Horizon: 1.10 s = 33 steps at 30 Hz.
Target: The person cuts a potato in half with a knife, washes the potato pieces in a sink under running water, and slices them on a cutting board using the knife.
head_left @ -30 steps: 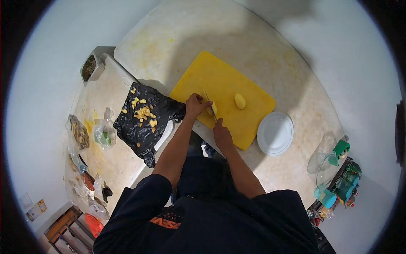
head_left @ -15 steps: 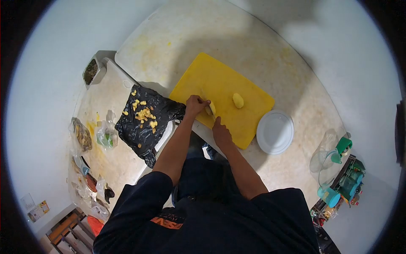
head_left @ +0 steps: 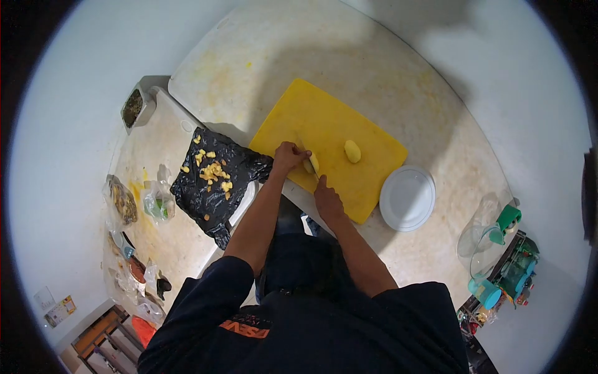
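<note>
On the yellow cutting board (head_left: 346, 131) my left hand (head_left: 289, 156) is closed, its fingers pressing on a peeled potato (head_left: 314, 163). My right hand (head_left: 327, 198) grips a knife (head_left: 316, 175), whose blade lies against the potato close to the left fingertips. Most of the handle is hidden inside the fist. Another peeled potato (head_left: 352, 151) rests alone on the board, right of both hands.
Left of the board, a black plastic bag (head_left: 198, 181) carries several peelings. A white plate (head_left: 407, 198) touches or nearly touches the board's right corner. Bagged food (head_left: 121, 201) lies far left; a clear pitcher (head_left: 483, 249) stands far right.
The view has shifted slightly. My hands, the knife and the potato keep nearly the same places on the board.
</note>
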### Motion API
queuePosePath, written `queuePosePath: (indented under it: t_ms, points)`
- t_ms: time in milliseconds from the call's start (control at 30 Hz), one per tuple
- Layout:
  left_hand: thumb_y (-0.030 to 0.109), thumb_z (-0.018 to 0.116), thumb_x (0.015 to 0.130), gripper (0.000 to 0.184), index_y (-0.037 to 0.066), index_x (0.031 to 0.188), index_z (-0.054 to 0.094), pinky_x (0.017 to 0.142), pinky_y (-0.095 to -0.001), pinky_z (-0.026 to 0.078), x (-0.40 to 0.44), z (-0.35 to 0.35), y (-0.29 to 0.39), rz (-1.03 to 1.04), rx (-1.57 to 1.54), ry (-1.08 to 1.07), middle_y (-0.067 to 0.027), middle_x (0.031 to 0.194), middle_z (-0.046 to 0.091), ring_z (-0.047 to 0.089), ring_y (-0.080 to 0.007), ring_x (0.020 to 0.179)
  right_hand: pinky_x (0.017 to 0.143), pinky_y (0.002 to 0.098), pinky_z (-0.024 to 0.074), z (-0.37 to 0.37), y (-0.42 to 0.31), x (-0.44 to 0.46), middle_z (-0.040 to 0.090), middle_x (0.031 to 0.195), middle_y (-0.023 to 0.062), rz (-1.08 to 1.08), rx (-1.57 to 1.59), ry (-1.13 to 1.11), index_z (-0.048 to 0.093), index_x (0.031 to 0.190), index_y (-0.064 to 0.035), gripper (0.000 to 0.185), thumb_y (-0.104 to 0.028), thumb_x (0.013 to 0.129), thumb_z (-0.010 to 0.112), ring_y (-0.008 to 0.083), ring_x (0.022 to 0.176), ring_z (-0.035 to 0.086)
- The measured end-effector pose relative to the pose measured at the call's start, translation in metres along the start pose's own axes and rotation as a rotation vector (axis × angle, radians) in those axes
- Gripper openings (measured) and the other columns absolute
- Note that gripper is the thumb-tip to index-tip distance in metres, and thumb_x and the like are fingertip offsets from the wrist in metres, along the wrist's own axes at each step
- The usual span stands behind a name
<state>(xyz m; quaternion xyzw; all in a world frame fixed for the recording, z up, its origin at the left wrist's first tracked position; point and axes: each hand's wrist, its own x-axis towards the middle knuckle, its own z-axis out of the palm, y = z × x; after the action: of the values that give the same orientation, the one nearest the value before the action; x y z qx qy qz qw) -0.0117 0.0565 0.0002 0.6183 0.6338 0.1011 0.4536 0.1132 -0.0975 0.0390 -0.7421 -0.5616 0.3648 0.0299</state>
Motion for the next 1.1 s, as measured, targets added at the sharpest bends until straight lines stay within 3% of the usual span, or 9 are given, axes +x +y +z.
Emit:
queuePosePath:
  t_ms: [367, 567, 667, 767, 867, 1100]
  points:
    - [0.04, 0.087, 0.061, 0.049, -0.002, 0.067, 0.062, 0.051, -0.0337, 0.049, 0.001, -0.007, 0.003, 0.025, -0.003, -0.042, -0.0121, 0.061, 0.063, 0.06, -0.0193, 0.049, 0.071, 0.0531, 0.0538, 0.007, 0.006, 0.004, 0.063, 0.083, 0.0309, -0.006, -0.056, 0.011, 0.031, 0.13, 0.0034, 0.044, -0.02, 0.095, 0.042, 0.0461, 0.08, 0.065]
    - [0.041, 0.087, 0.061, 0.05, -0.002, 0.072, 0.064, 0.059, -0.0339, 0.051, -0.014, -0.012, 0.01, 0.014, -0.02, 0.006, -0.0118, 0.066, 0.065, 0.064, -0.0196, 0.06, 0.069, 0.0547, 0.0526, 0.012, 0.009, 0.003, 0.063, 0.081, 0.0313, 0.004, -0.007, 0.033, 0.035, 0.121, -0.0001, 0.034, -0.023, 0.096, 0.041, 0.0468, 0.077, 0.064]
    - [0.038, 0.088, 0.06, 0.051, -0.003, 0.081, 0.066, 0.067, -0.0334, 0.051, -0.018, -0.008, 0.0, 0.044, -0.174, -0.013, -0.0135, 0.079, 0.066, 0.064, -0.0207, 0.072, 0.07, 0.056, 0.0512, 0.009, 0.009, 0.003, 0.062, 0.083, 0.0323, 0.022, 0.039, 0.012, 0.035, 0.117, -0.0023, 0.03, -0.023, 0.096, 0.042, 0.0483, 0.079, 0.064]
    - [0.036, 0.089, 0.059, 0.056, -0.004, 0.091, 0.066, 0.073, -0.0329, 0.051, -0.03, -0.011, -0.008, 0.247, -0.098, -0.007, -0.0138, 0.091, 0.062, 0.061, -0.022, 0.081, 0.07, 0.0534, 0.0531, -0.004, 0.004, -0.001, 0.063, 0.085, 0.0302, -0.003, 0.027, -0.008, 0.033, 0.123, -0.0021, 0.035, -0.02, 0.095, 0.043, 0.0458, 0.081, 0.065]
    - [0.036, 0.09, 0.058, 0.06, -0.003, 0.096, 0.065, 0.078, -0.0339, 0.05, -0.032, -0.007, -0.017, 0.287, -0.077, 0.011, -0.0137, 0.096, 0.059, 0.059, -0.0233, 0.087, 0.069, 0.0524, 0.054, -0.001, 0.005, 0.0, 0.063, 0.084, 0.0297, -0.016, -0.008, 0.005, 0.033, 0.124, -0.0019, 0.035, -0.019, 0.095, 0.043, 0.0448, 0.08, 0.066]
    - [0.041, 0.089, 0.058, 0.059, -0.001, 0.094, 0.067, 0.079, -0.0355, 0.049, -0.031, -0.007, -0.004, 0.249, -0.013, 0.038, -0.0139, 0.091, 0.058, 0.059, -0.0253, 0.085, 0.073, 0.0578, 0.0489, -0.006, 0.002, 0.001, 0.062, 0.086, 0.0343, 0.033, 0.097, -0.01, 0.036, 0.112, -0.0051, 0.025, -0.021, 0.094, 0.043, 0.0502, 0.084, 0.062]
